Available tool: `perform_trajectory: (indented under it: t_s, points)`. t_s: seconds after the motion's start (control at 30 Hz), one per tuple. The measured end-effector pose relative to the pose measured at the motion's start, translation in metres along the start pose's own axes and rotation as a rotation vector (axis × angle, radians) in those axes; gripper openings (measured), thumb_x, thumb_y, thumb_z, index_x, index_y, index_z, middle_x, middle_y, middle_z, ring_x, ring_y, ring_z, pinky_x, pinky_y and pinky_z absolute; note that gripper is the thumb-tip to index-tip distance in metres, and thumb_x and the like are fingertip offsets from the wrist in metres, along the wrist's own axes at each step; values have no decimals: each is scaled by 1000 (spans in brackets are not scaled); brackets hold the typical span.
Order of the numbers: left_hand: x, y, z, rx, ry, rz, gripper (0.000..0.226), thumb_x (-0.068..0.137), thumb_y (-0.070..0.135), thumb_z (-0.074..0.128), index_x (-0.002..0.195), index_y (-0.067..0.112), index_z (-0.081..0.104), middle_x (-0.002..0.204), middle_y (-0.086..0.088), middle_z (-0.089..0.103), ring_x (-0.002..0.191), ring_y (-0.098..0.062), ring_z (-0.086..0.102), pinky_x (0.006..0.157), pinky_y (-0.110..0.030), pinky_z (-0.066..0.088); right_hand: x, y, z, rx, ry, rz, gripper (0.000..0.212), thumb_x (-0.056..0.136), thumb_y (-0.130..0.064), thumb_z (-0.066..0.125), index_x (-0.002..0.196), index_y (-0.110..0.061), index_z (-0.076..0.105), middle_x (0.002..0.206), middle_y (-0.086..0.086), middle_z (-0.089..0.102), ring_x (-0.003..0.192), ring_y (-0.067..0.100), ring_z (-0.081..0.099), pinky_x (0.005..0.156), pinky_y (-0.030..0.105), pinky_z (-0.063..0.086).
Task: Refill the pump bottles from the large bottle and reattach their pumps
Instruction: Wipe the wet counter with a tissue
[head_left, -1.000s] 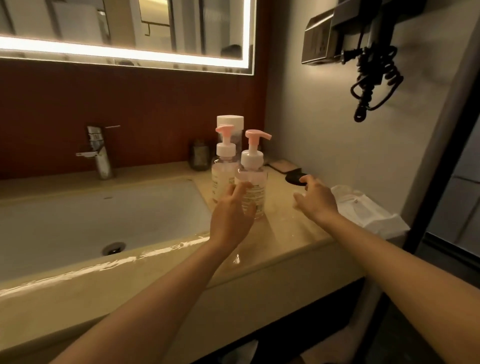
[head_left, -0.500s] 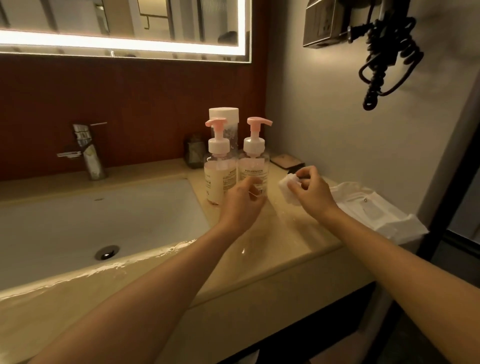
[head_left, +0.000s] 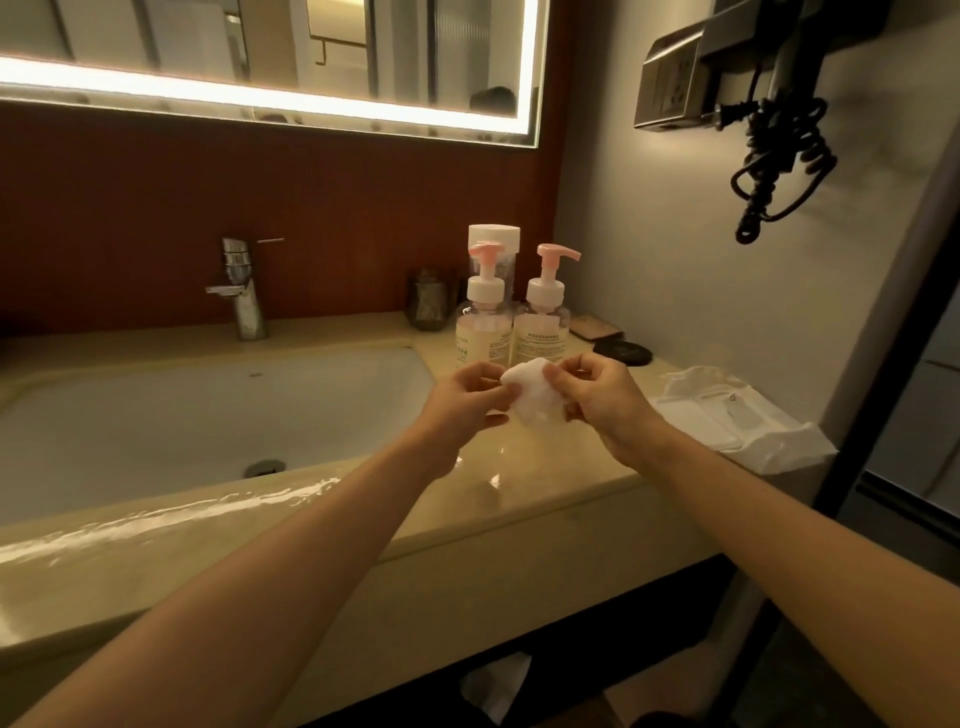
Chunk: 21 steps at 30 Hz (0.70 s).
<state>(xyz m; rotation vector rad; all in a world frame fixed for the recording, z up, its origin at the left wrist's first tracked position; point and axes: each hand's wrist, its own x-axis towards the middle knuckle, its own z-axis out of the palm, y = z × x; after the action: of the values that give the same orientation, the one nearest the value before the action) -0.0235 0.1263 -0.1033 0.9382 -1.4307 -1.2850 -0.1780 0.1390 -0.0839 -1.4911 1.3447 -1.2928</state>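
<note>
Two clear pump bottles with pink pumps stand side by side on the beige counter, the left pump bottle (head_left: 482, 332) and the right pump bottle (head_left: 540, 332), both with pumps screwed on and pale liquid inside. Behind them rises the large bottle (head_left: 493, 236) with a white cap, mostly hidden. In front of the bottles both hands hold a crumpled white tissue (head_left: 535, 397) above the counter. My left hand (head_left: 467, 402) pinches its left edge and my right hand (head_left: 605, 400) pinches its right edge.
A white sink basin (head_left: 208, 415) with a chrome tap (head_left: 244, 291) lies to the left. A black round dish (head_left: 622, 353), a small brown box (head_left: 595, 327) and a dark glass jar (head_left: 428, 304) sit by the wall. A white packet (head_left: 727, 415) lies on the counter's right end. A coiled hairdryer cord (head_left: 779, 161) hangs above.
My left hand has let go of the right pump bottle and come to the tissue. My right hand picked up the tissue and brought it to the middle.
</note>
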Motion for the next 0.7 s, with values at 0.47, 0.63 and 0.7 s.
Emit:
perform_trajectory:
  t_s: [0.47,0.63,0.7]
  points:
    - [-37,16,-32,-765,402,-651,38,81,32,68,80,-2,52,74,-13,56,61,-16,56,47,-24,52,-23,-30,46,-178,-235,36,20,88,-17,59,97,0,62,83,3,58,73,13,52,63,22,46]
    - [-42,20,-49,-690,185,-595,84,64,65,65,119,7,41,109,-18,60,87,-30,62,63,-37,53,-18,-42,49,-146,-165,74,19,96,-20,44,102,-6,55,90,5,54,77,13,51,67,24,45]
    - [-45,21,-50,-624,152,-594,75,59,40,80,117,6,46,104,-15,59,83,-23,59,67,-32,54,-19,-44,51,-183,-167,-18,17,97,-21,43,100,-8,53,89,4,54,78,14,52,66,22,46]
